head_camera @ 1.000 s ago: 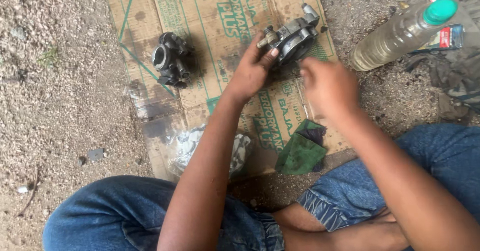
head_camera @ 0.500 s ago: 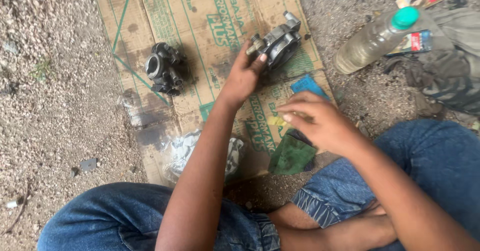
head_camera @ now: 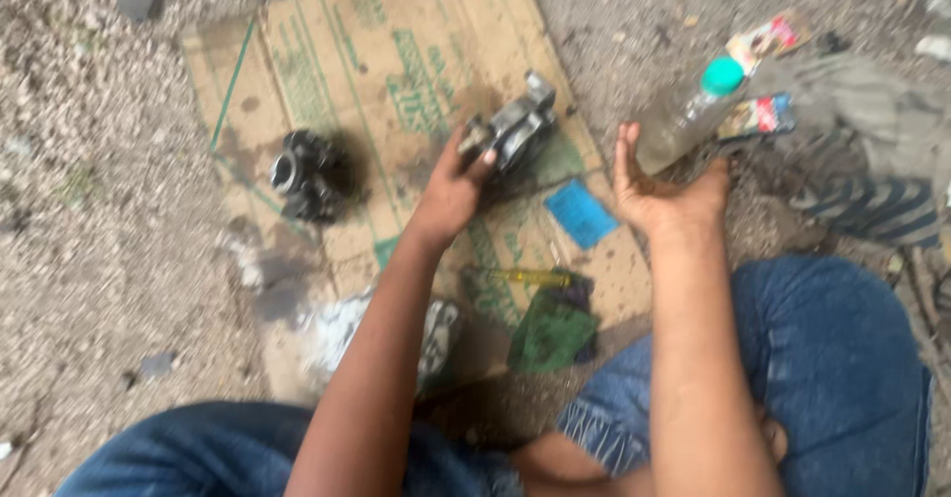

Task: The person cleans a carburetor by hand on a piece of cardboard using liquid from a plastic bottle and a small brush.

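The left hand [head_camera: 451, 192] grips a grey metal part [head_camera: 515, 130], fingers wrapped round its lower end, over the cardboard [head_camera: 327, 51] near its right edge. The right hand [head_camera: 659, 195] is spread wide, palm up and empty, just past that edge, its fingertips near a plastic bottle [head_camera: 688, 115] lying on the gravel. A black part [head_camera: 309, 173] sits toward the cardboard's left side, with bare cardboard between the two. A blue card [head_camera: 581, 213], a screwdriver [head_camera: 530, 277] and a green rag [head_camera: 553, 331] lie near the lower right corner.
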